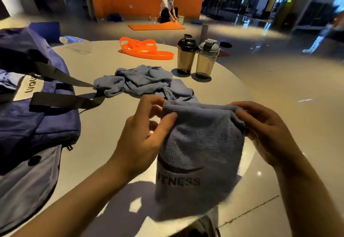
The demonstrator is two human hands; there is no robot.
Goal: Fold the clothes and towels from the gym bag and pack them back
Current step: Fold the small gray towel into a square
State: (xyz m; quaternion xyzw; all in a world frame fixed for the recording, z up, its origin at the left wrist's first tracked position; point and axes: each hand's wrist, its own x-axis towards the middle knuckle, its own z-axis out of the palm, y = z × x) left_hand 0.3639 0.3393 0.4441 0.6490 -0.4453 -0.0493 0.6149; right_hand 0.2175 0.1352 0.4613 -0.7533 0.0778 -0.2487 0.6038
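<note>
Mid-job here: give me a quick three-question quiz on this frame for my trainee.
1. True or false: both hands pinch the top edge of the blue towel.
2. What stands beside the black-lidded shaker? A) a grey-lidded shaker B) a kettle C) a shoe
3. What lies crumpled on the table behind the held towel?

Key: 1 true: left hand, right hand. 2 A. 3 more blue cloth.

Gym bag (28,117) left of towel (201,153) (shakers (197,57) behind).
</note>
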